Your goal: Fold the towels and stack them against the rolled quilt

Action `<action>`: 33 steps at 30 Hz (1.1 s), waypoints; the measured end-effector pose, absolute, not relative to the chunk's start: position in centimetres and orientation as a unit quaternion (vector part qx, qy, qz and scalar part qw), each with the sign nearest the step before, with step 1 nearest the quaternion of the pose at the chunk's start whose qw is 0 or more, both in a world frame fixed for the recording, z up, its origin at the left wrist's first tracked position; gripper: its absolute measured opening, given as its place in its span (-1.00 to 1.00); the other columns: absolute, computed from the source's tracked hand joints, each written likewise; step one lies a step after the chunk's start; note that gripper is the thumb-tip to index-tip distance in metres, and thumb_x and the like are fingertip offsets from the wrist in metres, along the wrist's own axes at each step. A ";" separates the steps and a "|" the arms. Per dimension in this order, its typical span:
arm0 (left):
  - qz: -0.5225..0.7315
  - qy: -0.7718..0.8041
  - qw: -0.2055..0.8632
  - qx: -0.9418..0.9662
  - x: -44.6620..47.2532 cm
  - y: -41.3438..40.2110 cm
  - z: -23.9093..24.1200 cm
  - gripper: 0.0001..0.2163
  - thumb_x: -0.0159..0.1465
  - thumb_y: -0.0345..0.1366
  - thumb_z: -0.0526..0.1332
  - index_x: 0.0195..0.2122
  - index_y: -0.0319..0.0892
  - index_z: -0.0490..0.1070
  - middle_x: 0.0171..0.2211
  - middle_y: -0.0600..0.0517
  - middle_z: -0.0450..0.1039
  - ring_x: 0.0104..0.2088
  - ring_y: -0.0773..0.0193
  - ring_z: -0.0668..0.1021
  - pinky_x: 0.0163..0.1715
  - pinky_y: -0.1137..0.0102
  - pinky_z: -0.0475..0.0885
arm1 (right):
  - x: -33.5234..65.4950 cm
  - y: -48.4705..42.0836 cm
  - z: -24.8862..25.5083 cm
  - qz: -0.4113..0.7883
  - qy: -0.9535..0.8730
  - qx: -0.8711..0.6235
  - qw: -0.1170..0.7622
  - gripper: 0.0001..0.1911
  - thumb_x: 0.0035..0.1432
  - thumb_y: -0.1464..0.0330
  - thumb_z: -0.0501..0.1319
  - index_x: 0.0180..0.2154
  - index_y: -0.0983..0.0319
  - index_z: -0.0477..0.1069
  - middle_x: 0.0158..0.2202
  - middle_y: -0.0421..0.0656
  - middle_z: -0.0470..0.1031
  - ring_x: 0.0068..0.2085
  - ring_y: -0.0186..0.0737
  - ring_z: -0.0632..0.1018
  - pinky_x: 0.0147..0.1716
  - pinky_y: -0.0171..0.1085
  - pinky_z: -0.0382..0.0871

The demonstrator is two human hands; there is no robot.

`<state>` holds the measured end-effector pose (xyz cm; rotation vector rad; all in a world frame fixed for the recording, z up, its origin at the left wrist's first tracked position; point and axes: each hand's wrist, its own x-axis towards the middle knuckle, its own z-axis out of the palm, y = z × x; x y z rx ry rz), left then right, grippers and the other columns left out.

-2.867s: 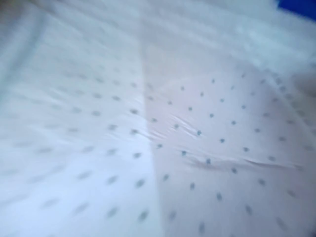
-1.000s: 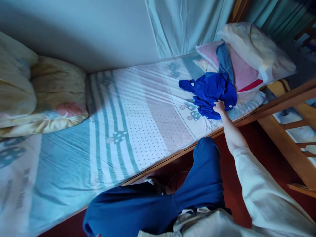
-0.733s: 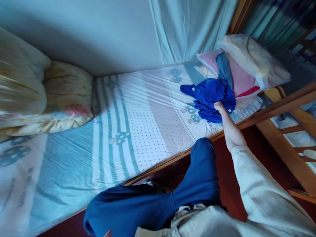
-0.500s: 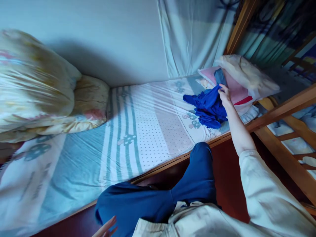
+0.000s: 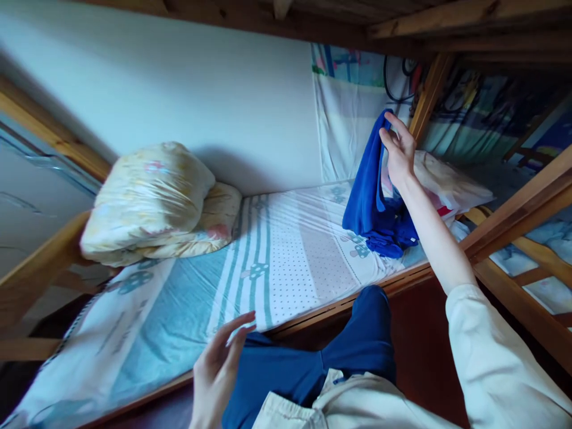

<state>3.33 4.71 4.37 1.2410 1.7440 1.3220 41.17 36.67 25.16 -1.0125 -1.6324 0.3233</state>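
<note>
My right hand (image 5: pixel 401 149) pinches the top of a blue garment (image 5: pixel 366 187) and holds part of it up over the right end of the bed. The garment's lower part lies bunched on the mattress; its exact kind cannot be made out. Above my left thigh, near the bed's front edge, my left hand (image 5: pixel 223 351) is raised with thumb and fingers apart, holding nothing. A patterned sheet (image 5: pixel 290 256) with stripes, dots and mushrooms covers the mattress. Behind my right hand sits a pale pillow-like bundle (image 5: pixel 451 179), partly hidden by my arm.
A folded yellowish quilt (image 5: pixel 152 202) is piled at the bed's left end. Wooden bunk beams (image 5: pixel 250 21) run overhead, and a wooden post (image 5: pixel 433 98) stands at the back right. A pale curtain (image 5: pixel 335 131) hangs along the wall. A wooden rail (image 5: pixel 527 202) crosses on the right.
My right hand has lifted part of the blue garment off the bed. My left hand has come up farther into view. The camera has tilted up, bringing the overhead beams into view.
</note>
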 end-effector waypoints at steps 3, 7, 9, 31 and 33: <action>0.517 0.597 0.327 0.519 5.7 6.7 6.6 -0.56 0.25 0.12 0.25 -0.11 -0.17 0.53 -0.05 -0.13 0.61 -0.12 0.06 0.66 -0.09 0.23 0.61 | 38.8 33.4 25.6 0.091 -0.666 -0.403 0.621 -0.43 0.30 -0.09 0.15 0.21 0.02 0.39 0.17 -0.16 0.48 0.28 -0.02 0.41 0.27 0.03 0.34; 0.506 0.493 0.344 0.618 10.1 9.1 9.4 -0.64 0.35 0.00 0.20 0.00 -0.14 0.47 0.03 -0.15 0.54 -0.02 0.10 0.62 -0.02 0.19 0.60 | 35.5 28.7 25.6 0.141 -0.676 -0.369 0.623 -0.51 0.25 -0.08 0.22 0.05 0.06 0.53 0.03 -0.14 0.57 0.15 -0.02 0.53 0.12 -0.03 0.49; 0.514 0.452 0.305 0.662 12.1 10.5 10.6 -0.59 0.33 -0.03 0.24 0.14 -0.08 0.39 0.18 -0.17 0.42 0.14 0.06 0.53 0.05 0.14 0.56 | 34.2 26.3 25.9 0.202 -0.684 -0.356 0.603 -0.55 0.20 -0.07 0.29 -0.05 0.08 0.58 -0.06 -0.13 0.60 0.05 -0.05 0.58 0.03 -0.08 0.54; 0.444 0.318 0.529 0.649 14.1 11.6 13.9 -0.58 0.18 0.09 0.37 -0.35 -0.20 0.40 -0.36 0.03 0.37 -0.34 0.31 0.44 -0.32 0.41 0.43 | 32.6 16.8 27.6 0.334 -0.765 -0.267 0.480 -0.68 -0.07 0.07 0.53 -0.36 0.12 0.62 -0.37 -0.17 0.60 -0.27 -0.18 0.62 -0.26 -0.19 0.59; 0.405 0.363 0.473 0.693 13.5 11.4 11.4 -0.56 0.22 0.14 0.30 -0.39 -0.20 0.39 -0.38 0.03 0.34 -0.36 0.31 0.41 -0.38 0.42 0.39 | 33.1 17.1 27.8 0.323 -0.753 -0.271 0.505 -0.66 -0.06 0.07 0.53 -0.27 0.10 0.63 -0.32 -0.17 0.62 -0.23 -0.16 0.63 -0.22 -0.18 0.60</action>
